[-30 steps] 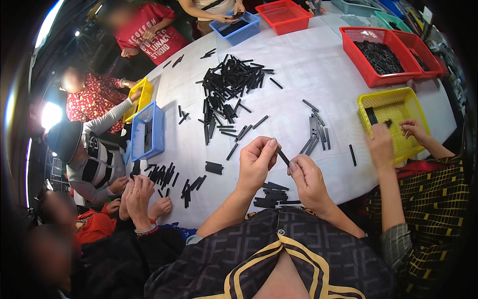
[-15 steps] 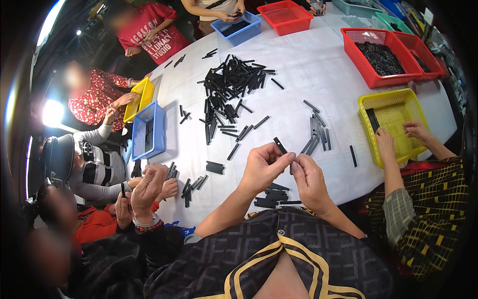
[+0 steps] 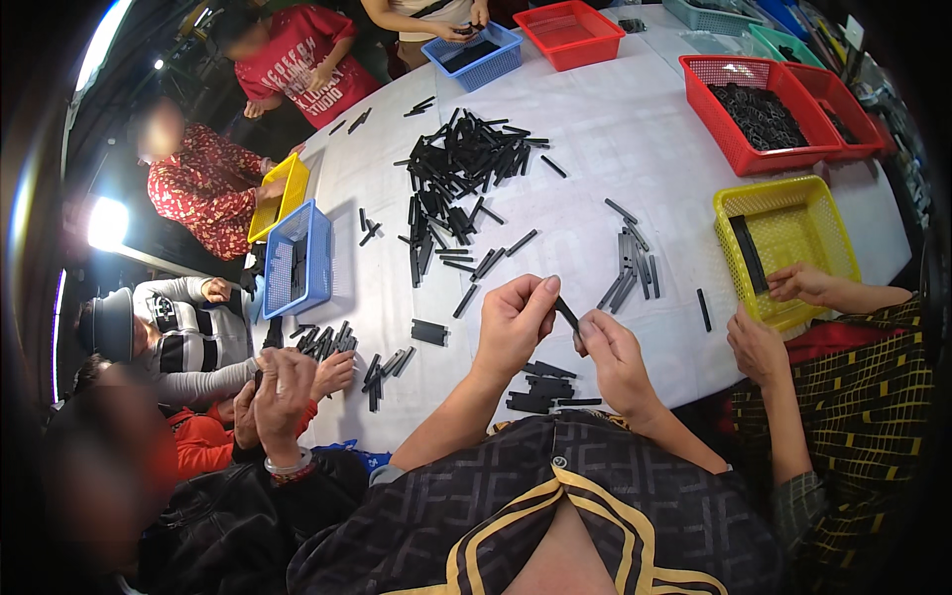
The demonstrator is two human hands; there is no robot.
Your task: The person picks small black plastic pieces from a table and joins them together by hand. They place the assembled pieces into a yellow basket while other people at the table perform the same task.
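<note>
Left hand (image 3: 513, 322) and right hand (image 3: 613, 349) pinch one short black plastic strip (image 3: 566, 313); loosened fingertips could likely drop it onto the stacked strips (image 3: 543, 387) below.

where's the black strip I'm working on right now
In the head view, just below centre, the black strip is pinched between your left hand and right hand, above the small black pile.

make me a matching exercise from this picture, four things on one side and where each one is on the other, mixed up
Things:
1. big pile of black strips
2. single black strip
3. yellow basket
4. small stack of black strips

Places:
A. right edge of the table, by another person's hands
B. middle of the white table
C. between the left hand and right hand
D. on the table just below the person's hands

Pairs: 1-B, 2-C, 3-A, 4-D
</note>
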